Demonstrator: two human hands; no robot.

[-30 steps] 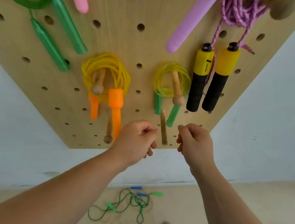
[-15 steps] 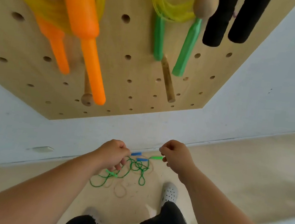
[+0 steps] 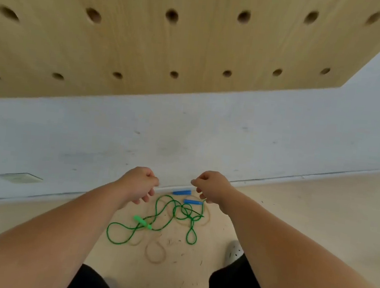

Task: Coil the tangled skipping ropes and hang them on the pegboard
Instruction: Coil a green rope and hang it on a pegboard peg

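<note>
A tangled green skipping rope with a green handle lies on the floor by the wall. A pale, almost clear rope with two blue handles is mixed into it. My left hand hovers above the left of the tangle with loosely curled fingers and holds nothing. My right hand hovers above the right of the tangle, also curled and holding nothing, and it covers part of the rope. The bare lower part of the wooden pegboard fills the top of the view.
A white wall runs below the pegboard down to the light wooden floor. A pale cover plate sits low on the wall at the left. My white shoe and dark trouser legs are at the bottom.
The view has tilted down from the hung ropes on the pegboard to the floor. Both hands have dropped from the board to just above the tangled ropes.
</note>
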